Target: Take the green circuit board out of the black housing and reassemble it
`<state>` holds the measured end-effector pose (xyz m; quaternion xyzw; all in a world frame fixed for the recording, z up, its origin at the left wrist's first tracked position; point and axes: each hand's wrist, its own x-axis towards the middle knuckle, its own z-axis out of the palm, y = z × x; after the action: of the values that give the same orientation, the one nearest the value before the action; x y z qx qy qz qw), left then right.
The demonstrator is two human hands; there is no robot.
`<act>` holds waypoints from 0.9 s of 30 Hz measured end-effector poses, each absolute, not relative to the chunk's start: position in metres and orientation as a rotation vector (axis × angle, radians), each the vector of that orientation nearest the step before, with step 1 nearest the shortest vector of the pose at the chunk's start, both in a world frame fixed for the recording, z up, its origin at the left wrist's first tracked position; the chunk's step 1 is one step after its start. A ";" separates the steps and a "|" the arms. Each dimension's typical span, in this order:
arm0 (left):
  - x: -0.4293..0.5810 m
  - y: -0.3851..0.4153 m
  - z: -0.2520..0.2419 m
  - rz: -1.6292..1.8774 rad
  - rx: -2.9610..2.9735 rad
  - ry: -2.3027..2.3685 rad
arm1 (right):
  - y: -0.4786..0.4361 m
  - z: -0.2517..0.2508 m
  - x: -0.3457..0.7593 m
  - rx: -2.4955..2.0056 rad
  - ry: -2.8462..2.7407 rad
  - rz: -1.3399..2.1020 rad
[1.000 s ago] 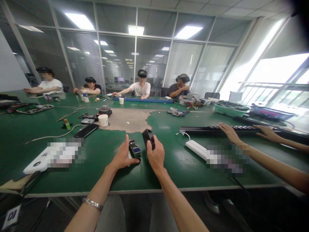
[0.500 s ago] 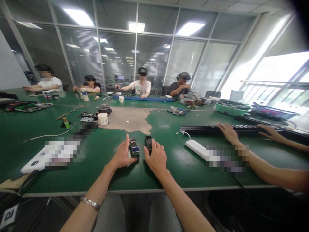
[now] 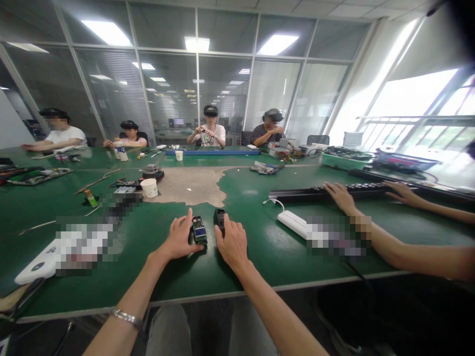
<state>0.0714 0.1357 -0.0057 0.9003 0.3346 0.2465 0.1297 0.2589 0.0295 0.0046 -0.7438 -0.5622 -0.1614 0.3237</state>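
Note:
Near the front of the green table, a small circuit board with a little screen (image 3: 199,232) stands between the spread thumb and fingers of my left hand (image 3: 178,236). The thumb reaches its near end, while a gap shows between the palm and the board. Just to the right, my right hand (image 3: 233,241) lies over a narrow black plastic case (image 3: 219,220). Its thumb is along the left side and its fingers are on the right, covering the near part of the case.
At right, a co-worker's hands (image 3: 340,198) rest on a long black rail (image 3: 297,195), behind a white power strip (image 3: 291,222). A paper cup (image 3: 149,188) stands beside a brown patch (image 3: 185,183). A white device (image 3: 37,264) lies left. Several people sit across the table (image 3: 252,262).
The whole view has shifted, so the table things appear farther left. My left hand looks a little looser around the board. Across the table, a person's hands have come up off the blue bar.

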 end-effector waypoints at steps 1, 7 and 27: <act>0.070 0.134 -0.005 0.736 2.627 0.957 | 0.029 0.006 0.260 -1.920 -1.463 -0.407; 0.064 0.131 -0.010 0.792 2.579 0.914 | 0.031 0.020 0.250 -1.737 -1.491 -0.332; 0.058 0.135 -0.014 0.881 2.565 0.850 | 0.048 0.022 0.201 -1.796 -1.860 -0.457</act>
<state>0.0578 0.1352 -0.0137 0.8925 0.2957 0.3064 0.1490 0.2015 0.0475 0.0218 -0.6613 -0.6851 -0.1683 0.2550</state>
